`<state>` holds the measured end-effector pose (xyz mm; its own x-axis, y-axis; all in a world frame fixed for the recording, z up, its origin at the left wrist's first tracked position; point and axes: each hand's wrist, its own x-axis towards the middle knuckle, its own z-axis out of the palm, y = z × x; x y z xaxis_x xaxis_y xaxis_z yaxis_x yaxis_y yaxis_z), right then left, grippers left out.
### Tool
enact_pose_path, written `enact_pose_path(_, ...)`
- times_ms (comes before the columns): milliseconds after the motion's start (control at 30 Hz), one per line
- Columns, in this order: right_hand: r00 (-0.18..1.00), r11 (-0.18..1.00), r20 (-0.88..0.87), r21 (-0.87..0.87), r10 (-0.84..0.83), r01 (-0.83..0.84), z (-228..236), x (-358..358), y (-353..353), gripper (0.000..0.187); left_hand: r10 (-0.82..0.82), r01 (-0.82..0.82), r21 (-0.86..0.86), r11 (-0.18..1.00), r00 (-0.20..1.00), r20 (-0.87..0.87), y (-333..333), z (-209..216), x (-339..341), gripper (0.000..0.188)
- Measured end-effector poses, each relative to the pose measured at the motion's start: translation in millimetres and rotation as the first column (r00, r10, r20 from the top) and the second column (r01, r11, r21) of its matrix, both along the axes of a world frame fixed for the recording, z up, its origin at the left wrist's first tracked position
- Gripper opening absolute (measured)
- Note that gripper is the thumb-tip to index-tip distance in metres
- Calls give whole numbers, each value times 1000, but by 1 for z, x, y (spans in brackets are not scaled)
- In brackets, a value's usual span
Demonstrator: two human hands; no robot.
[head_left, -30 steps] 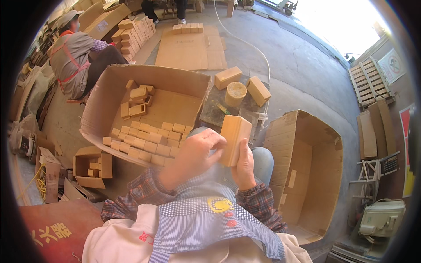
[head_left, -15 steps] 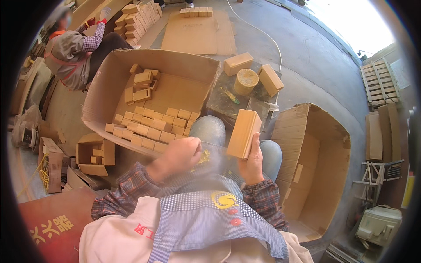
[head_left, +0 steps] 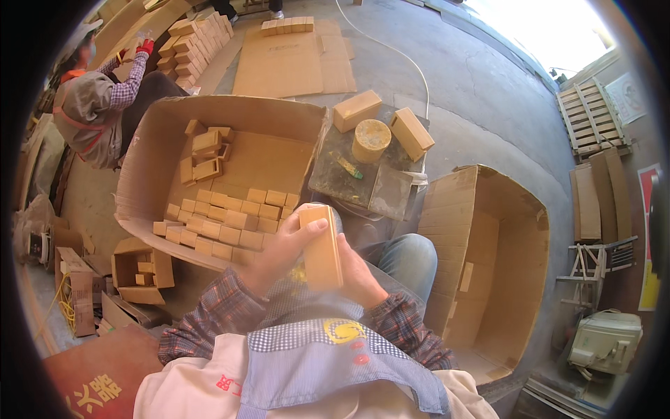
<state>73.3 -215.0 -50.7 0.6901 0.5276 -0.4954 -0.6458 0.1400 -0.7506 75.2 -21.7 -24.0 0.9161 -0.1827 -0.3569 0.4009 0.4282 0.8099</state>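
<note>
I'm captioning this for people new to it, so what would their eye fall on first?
Probably the wooden-looking block at the lower middle, gripped by the left hand with the right hand against its side. Next, the large open carton on the left, holding many smaller blocks, mostly in rows. Then the bright glare at the upper right.

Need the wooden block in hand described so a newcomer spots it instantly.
Left of centre, find the large open brown cardboard box with small wooden blocks inside. Just right of its near side, the person's left hand grips one long, light-brown rectangular wooden block. Unlike the boxed ones, it's in hand, the right hand at its right side.
</note>
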Motion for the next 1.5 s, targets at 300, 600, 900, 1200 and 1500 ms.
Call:
enact_pose_path(300,833,-37,386,-900,396,434,-43,147,-54,87,203,-201,103,974,979,-3,6,-24,1,27)
enact_pose_path(600,840,-105,397,-881,369,462,-59,162,-60,93,205,-247,386,889,968,148,5,-34,8,32)
enact_pose_path(900,867,839,429,-349,-253,417,-50,128,-104,16,180,-245,427,870,966,186,6,-39,10,33)
enact_pose_path(1200,982,986,179,-160,66,-38,6,-19,-42,25,176,-265,506,821,960,218,6,-48,10,34)
enact_pose_path(1500,954,953,293,-300,66,26,9,-5,-21,18,155,-242,479,844,964,214,5,-41,10,34)
